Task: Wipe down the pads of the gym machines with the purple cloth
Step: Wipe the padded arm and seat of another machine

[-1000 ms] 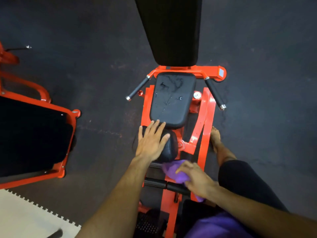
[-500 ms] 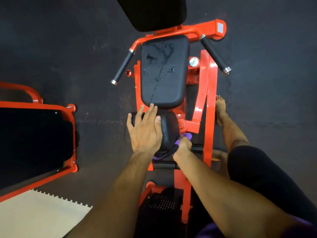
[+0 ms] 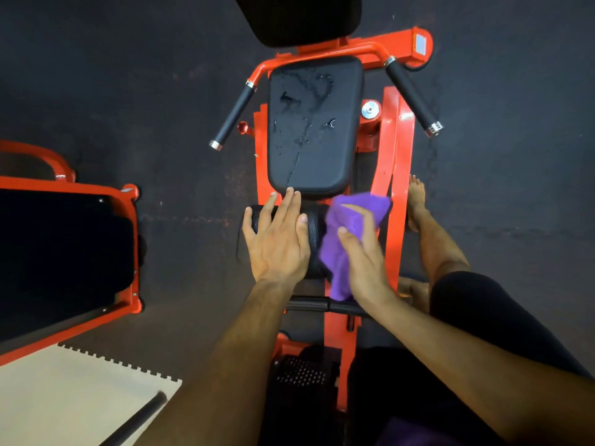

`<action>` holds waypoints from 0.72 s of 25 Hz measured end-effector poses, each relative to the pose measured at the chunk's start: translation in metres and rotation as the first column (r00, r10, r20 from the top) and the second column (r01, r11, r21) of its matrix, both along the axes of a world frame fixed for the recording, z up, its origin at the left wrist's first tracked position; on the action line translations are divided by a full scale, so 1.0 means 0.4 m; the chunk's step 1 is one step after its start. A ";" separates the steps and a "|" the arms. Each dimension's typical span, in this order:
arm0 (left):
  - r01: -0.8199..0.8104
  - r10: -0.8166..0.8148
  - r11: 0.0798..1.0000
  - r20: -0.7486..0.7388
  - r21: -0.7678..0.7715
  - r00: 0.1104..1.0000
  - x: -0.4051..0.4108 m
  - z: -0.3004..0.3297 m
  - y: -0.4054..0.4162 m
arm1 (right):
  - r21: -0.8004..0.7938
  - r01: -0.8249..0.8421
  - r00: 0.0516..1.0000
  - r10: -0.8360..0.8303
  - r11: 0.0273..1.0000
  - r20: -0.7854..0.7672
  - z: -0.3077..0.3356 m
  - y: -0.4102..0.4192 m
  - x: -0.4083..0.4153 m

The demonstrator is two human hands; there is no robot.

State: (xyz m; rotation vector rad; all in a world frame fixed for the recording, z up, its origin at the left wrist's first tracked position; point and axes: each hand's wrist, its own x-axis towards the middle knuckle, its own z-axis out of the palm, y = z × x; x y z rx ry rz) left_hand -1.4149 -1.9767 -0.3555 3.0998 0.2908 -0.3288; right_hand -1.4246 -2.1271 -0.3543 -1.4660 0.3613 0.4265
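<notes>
Since half a second ago the right hand (image 3: 363,252) has come up from below the roller pad (image 3: 314,239) and now presses the purple cloth (image 3: 346,230) flat on the pad's right side, fingers straight. Beyond lies the wet black seat pad (image 3: 314,123) on the orange frame (image 3: 396,140). Left hand (image 3: 277,239) rests open on the roller.

**Covered, cropped and blurred**

The roller pad (image 3: 314,239) lies mostly under the left hand (image 3: 277,243) and purple cloth (image 3: 351,233). The right hand's (image 3: 363,255) fingers are motion-blurred. The back pad (image 3: 302,17) is cropped at top centre, and another machine (image 3: 64,252) at the left edge.
</notes>
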 end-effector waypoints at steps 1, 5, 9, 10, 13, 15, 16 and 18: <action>-0.003 0.003 1.000 0.005 -0.006 1.000 0.000 0.000 -0.001 | -0.035 -0.073 0.995 0.075 0.997 0.070 -0.029 0.030 0.021; 0.008 -0.008 1.000 0.019 -0.002 1.000 -0.003 0.000 -0.001 | -0.197 -0.218 0.971 0.193 0.956 -0.141 -0.225 0.087 0.137; 0.007 -0.007 1.000 0.010 0.007 1.000 -0.002 0.000 -0.004 | -0.139 -0.198 0.863 0.105 0.970 -0.494 -0.245 0.047 0.053; 0.004 -0.004 1.000 0.005 -0.002 1.000 0.001 0.001 -0.003 | -0.124 -0.155 0.845 0.066 0.980 -0.531 -0.190 0.043 0.000; 0.012 -0.012 1.000 0.018 0.013 1.000 -0.001 -0.002 -0.003 | -0.138 -0.071 0.954 0.027 0.988 -0.299 -0.046 0.055 -0.076; 0.014 -0.014 1.000 0.014 0.001 1.000 0.000 -0.005 0.000 | -0.225 -0.052 0.998 0.044 0.973 -0.041 -0.054 0.053 0.001; 0.015 -0.015 1.000 0.007 0.002 1.000 -0.001 -0.005 0.000 | -0.253 -0.082 0.996 0.090 0.964 0.021 -0.092 0.061 0.044; 0.013 -0.013 1.000 -0.001 -0.001 1.000 -0.001 -0.006 0.001 | -0.243 -0.121 0.991 0.104 0.963 -0.079 -0.191 0.062 0.115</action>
